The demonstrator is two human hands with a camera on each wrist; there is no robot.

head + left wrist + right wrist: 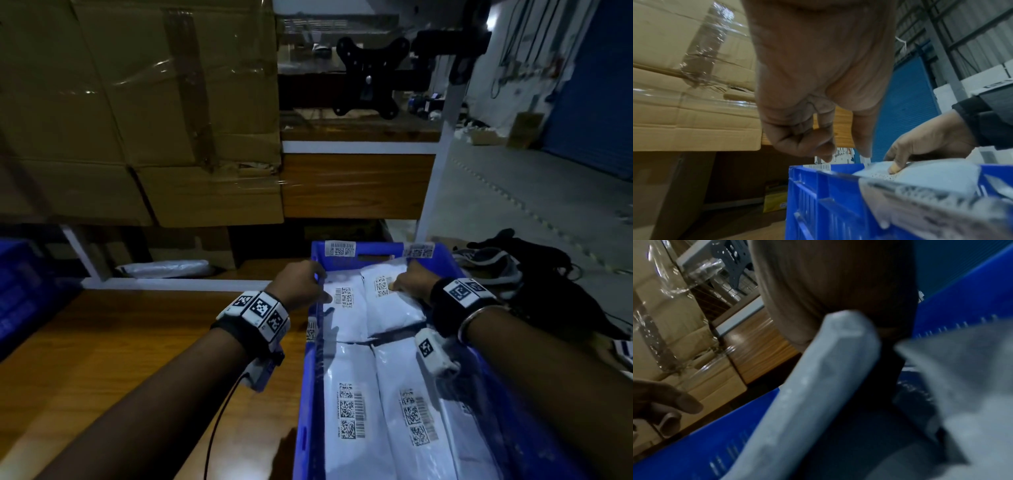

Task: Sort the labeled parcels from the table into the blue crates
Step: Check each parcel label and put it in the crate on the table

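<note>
Parcels bedded label-up in blue crate (317, 377); both hands at far end.

Far-left parcel (344, 308): flat against crate's left wall, pinned under left hand (301, 284), thumb and fingertips pressing its edge at the rim, probably to square it into the row. Far-right parcel (390, 301): beside it in crate, right hand (409, 282) laid on top with fingers bent down onto the plastic, likely seating it level. Two near parcels (352, 404) in crate, barcodes up for reading. One further parcel (164, 269) outside crate, on lower shelf to its left. Left wrist view: right fingertips (894, 168) touching the bag, unseen from head. Right wrist view: blurred, own fingers hidden behind a raised parcel edge.
</note>
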